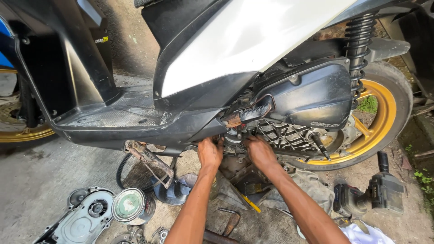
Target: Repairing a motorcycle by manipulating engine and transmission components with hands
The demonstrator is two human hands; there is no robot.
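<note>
A black and white scooter (253, 40) stands side-on before me, its drive cover off and the grey crankcase (289, 135) laid bare. My left hand (210, 152) and my right hand (260, 151) both reach under the footboard, fingers closed around a round metal part (235, 138) at the front of the crankcase. What exactly each hand grips is hidden by the fingers. A folded footpeg (248, 115) sticks out just above my hands.
The rear wheel with a gold rim (384, 117) is at right, a shock spring (359, 40) above it. On the concrete lie a removed grey cover (83, 221), a round pulley part (131, 205), a drive belt (122, 169), a black impact wrench (375, 194), rags and hand tools (233, 221).
</note>
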